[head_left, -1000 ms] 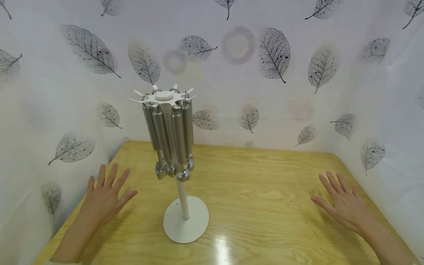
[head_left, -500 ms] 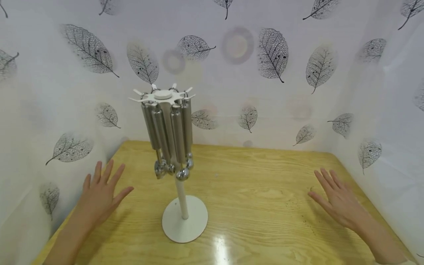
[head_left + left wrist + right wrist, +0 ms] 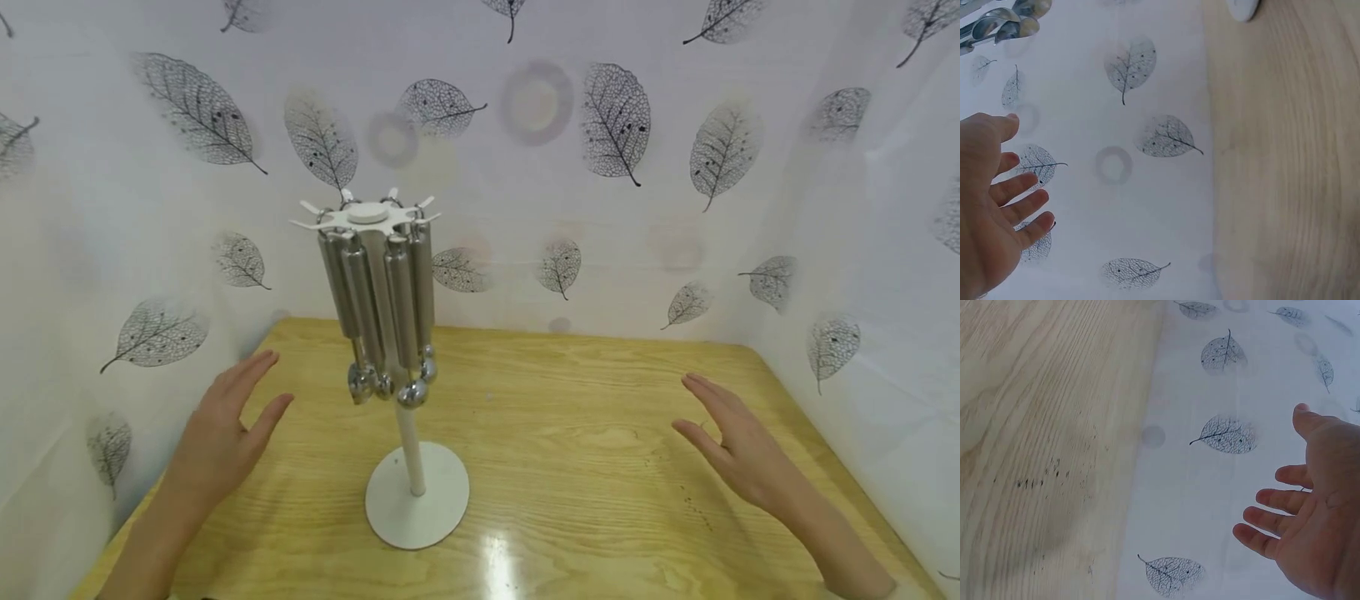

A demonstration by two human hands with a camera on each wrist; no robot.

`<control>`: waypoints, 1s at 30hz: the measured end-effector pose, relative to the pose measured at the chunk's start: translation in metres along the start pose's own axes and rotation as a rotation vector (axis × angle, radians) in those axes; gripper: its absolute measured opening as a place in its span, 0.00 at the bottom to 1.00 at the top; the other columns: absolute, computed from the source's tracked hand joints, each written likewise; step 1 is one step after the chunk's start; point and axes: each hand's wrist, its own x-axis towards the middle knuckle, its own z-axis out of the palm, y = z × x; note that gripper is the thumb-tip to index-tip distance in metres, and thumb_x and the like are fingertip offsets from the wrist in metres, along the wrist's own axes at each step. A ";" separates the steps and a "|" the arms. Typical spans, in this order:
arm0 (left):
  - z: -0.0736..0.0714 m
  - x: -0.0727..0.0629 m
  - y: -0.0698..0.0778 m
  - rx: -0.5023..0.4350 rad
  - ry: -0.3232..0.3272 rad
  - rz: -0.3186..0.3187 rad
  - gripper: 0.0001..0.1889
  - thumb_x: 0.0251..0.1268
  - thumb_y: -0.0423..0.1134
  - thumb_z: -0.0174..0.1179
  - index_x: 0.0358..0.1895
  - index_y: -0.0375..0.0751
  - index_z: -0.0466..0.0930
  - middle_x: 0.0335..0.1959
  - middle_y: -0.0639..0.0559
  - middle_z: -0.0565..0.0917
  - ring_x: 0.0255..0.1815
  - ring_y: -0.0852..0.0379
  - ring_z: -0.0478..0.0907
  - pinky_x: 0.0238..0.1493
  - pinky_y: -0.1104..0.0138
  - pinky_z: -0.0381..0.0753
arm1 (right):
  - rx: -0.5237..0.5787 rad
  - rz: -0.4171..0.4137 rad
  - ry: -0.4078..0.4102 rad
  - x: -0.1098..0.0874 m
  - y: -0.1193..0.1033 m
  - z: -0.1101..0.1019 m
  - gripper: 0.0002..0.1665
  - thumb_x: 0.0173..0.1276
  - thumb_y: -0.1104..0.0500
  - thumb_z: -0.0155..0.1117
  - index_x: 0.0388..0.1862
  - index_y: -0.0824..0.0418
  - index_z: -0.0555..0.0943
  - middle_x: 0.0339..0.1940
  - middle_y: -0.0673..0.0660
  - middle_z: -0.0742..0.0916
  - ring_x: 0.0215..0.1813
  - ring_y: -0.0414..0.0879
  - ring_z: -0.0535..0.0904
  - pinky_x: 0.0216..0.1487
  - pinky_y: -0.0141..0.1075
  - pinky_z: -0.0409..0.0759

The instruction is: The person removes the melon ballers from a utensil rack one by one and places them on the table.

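A white stand with a round base and a star-shaped top rises upright left of the middle in the head view. From its arms hang several steel utensils, their thick handles up and shiny round scoop ends down. Left of the stand my left hand hovers apart from it, palm turned inward, thumb spread and fingers loosely extended. My right hand is over the right side, in a mirrored pose and farther from the stand. Neither hand holds anything. Scoop bowls show at the left wrist view's upper corner.
A pale wooden table lies beneath, with small dark marks near the right hand. White sheets with a leaf print enclose it at the back and both sides.
Both hands have turned from palms down with spread fingers to palms facing inward, fingers drawn together. The right hand has moved slightly left. The stand stays in place.
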 end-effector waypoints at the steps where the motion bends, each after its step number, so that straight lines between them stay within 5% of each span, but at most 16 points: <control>1: 0.000 0.001 0.003 -0.014 0.035 0.008 0.30 0.67 0.33 0.70 0.72 0.36 0.73 0.67 0.35 0.77 0.69 0.36 0.72 0.75 0.61 0.68 | -0.004 -0.006 0.008 0.001 -0.005 0.000 0.37 0.80 0.56 0.62 0.80 0.67 0.62 0.77 0.71 0.68 0.73 0.73 0.63 0.58 0.71 0.72; 4: -0.001 0.006 0.009 -0.069 0.125 0.048 0.29 0.65 0.29 0.70 0.70 0.35 0.76 0.62 0.35 0.81 0.68 0.55 0.74 0.69 0.80 0.63 | -0.018 -0.026 0.044 0.004 -0.017 0.000 0.35 0.79 0.57 0.63 0.78 0.66 0.65 0.75 0.69 0.72 0.70 0.70 0.69 0.47 0.63 0.82; 8: -0.003 0.014 0.021 -0.155 0.191 0.054 0.26 0.63 0.23 0.68 0.66 0.31 0.78 0.58 0.35 0.83 0.63 0.72 0.73 0.64 0.80 0.69 | -0.009 -0.074 0.123 0.008 -0.031 0.002 0.31 0.76 0.61 0.65 0.75 0.65 0.71 0.70 0.66 0.77 0.59 0.63 0.79 0.35 0.46 0.86; 12: -0.008 0.022 0.035 -0.269 0.234 0.007 0.25 0.63 0.17 0.64 0.64 0.29 0.79 0.58 0.43 0.85 0.59 0.68 0.78 0.60 0.78 0.75 | 0.002 -0.130 0.200 0.012 -0.042 0.005 0.28 0.72 0.66 0.68 0.71 0.65 0.76 0.65 0.63 0.82 0.49 0.54 0.82 0.30 0.35 0.83; 17: -0.018 0.029 0.055 -0.432 0.272 -0.092 0.23 0.70 0.15 0.56 0.66 0.28 0.77 0.56 0.55 0.85 0.54 0.64 0.82 0.56 0.79 0.78 | 0.020 -0.173 0.241 0.016 -0.055 0.008 0.28 0.67 0.69 0.71 0.66 0.64 0.80 0.59 0.58 0.86 0.46 0.41 0.82 0.38 0.25 0.81; 20: -0.023 0.036 0.066 -0.523 0.286 -0.111 0.21 0.72 0.16 0.54 0.65 0.27 0.77 0.55 0.52 0.86 0.53 0.61 0.83 0.54 0.78 0.80 | 0.066 -0.204 0.256 0.019 -0.062 0.011 0.29 0.63 0.73 0.73 0.63 0.63 0.82 0.54 0.55 0.87 0.46 0.39 0.83 0.41 0.21 0.80; 26: -0.031 0.052 0.087 -0.784 0.332 -0.110 0.17 0.72 0.17 0.55 0.62 0.22 0.78 0.51 0.43 0.87 0.48 0.54 0.85 0.50 0.75 0.83 | 0.198 -0.239 0.244 0.024 -0.082 0.016 0.29 0.60 0.76 0.74 0.60 0.60 0.84 0.50 0.53 0.88 0.43 0.39 0.84 0.28 0.24 0.82; 30: -0.036 0.062 0.102 -0.832 0.351 -0.127 0.16 0.73 0.19 0.56 0.60 0.22 0.79 0.49 0.41 0.88 0.44 0.53 0.85 0.48 0.74 0.84 | 0.262 -0.271 0.231 0.030 -0.098 0.016 0.28 0.60 0.77 0.74 0.58 0.61 0.85 0.49 0.52 0.88 0.43 0.39 0.85 0.38 0.25 0.84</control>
